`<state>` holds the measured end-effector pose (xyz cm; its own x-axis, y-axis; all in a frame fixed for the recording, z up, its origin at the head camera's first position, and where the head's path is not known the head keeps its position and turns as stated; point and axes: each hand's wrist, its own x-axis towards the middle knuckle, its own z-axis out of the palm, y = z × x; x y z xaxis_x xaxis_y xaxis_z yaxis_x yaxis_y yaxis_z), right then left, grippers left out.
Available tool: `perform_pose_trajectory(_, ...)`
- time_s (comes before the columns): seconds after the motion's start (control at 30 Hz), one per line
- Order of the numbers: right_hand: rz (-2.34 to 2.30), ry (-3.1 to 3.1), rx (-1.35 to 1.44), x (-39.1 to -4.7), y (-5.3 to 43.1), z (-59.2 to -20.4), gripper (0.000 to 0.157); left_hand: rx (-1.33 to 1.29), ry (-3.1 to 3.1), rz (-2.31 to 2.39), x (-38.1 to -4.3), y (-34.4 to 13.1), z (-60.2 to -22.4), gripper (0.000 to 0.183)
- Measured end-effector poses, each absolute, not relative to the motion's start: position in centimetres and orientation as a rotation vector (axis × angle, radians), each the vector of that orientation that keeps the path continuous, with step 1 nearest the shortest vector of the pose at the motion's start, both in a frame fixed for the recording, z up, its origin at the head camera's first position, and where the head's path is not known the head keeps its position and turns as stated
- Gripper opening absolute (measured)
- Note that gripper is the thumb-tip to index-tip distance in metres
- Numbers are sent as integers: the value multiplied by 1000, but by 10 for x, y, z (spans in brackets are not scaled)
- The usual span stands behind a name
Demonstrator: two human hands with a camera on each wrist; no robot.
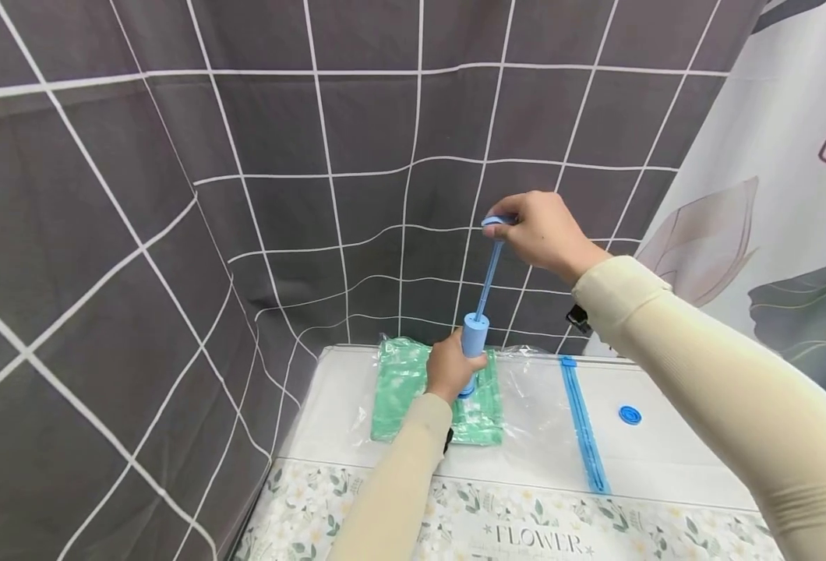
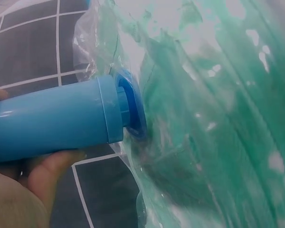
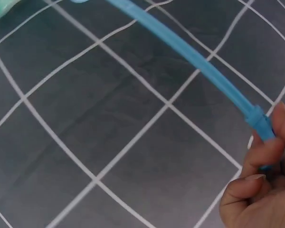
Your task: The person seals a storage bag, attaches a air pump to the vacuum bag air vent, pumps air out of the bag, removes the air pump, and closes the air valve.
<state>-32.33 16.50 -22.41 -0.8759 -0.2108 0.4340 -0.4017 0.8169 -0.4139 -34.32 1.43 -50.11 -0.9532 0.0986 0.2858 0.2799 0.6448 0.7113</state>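
Just below the frame's centre, the left hand [image 1: 446, 368] curls round the blue pump barrel [image 1: 474, 333], presumably steadying it against the valve [image 2: 135, 105] on the clear bag [image 1: 534, 401]. Above, the right hand [image 1: 545, 232] pinches the handle [image 1: 493, 221], rod [image 1: 488, 282] extended, likely keeping it straight.

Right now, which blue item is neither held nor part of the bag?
The round disc, lying right of the zip strip; the strip edges the bag, and the left hand and right hand hold the pump.
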Motion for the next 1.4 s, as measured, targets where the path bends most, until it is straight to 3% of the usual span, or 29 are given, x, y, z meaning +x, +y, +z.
perform_pose_trajectory(0.23, 663, -2595, 547, -331, 165, -258, 25, -315, -2669, -1172, -340, 14, -497, 51)
perform_pose_trajectory(0.4, 609, -2665, 658, -329, 165, -318, 23, -312, -2689, -1119, -340, 23, -494, 48)
perform_pose_trajectory(0.57, 653, -2695, 595, -323, 167, -367, 23, -329, -2735, -1074, -340, 28, -491, 48)
perform_pose_trajectory(1.07, 844, -2708, 428, -324, 152, -377, 25, -270, -2773, -1103, -341, 20, -489, 49)
perform_pose_trajectory(1.17, 977, -2749, 355, -324, 149, -379, 36, -298, -2785, -1165, -339, 14, -487, 58)
perform_pose_trajectory(1.33, 1277, -2761, 234, -319, 155, -392, 74, -420, -2844, -1354, -336, -5, -485, 93)
perform_pose_trajectory(1.4, 1396, -2761, 174, -315, 158, -402, 86, -436, -2894, -1349, -337, -19, -486, 100)
